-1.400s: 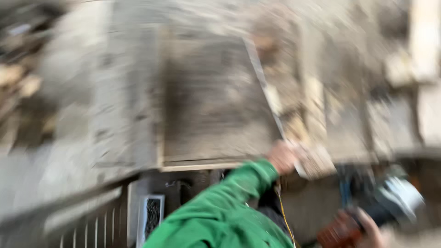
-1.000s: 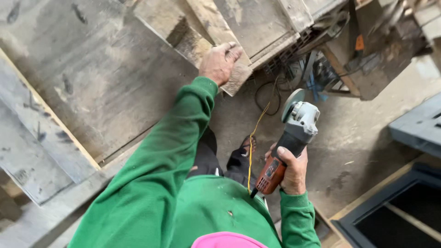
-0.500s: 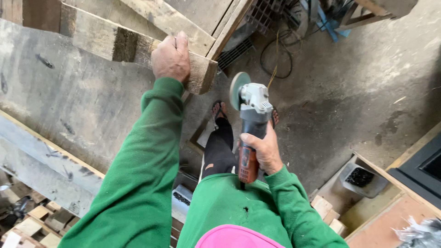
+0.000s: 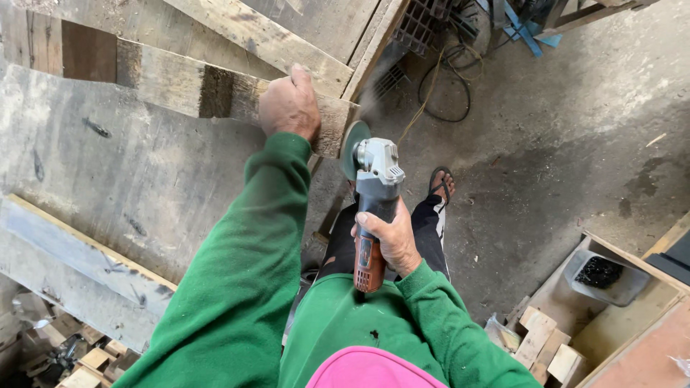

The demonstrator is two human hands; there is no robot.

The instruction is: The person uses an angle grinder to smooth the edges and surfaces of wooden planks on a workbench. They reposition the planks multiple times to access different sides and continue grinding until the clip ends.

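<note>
A single camera sits on the person's head and looks almost straight down along the chest and both green sleeves. The left hand point(image 4: 289, 106) lies toward the top of the frame, at arm's length from the lens; the right hand point(image 4: 388, 241) is nearer, close to the middle. Beyond the left hand the view takes in a weathered wooden board point(image 4: 215, 90); to the right of the right hand it reaches the concrete floor point(image 4: 560, 144). No second view shares the scene.
</note>
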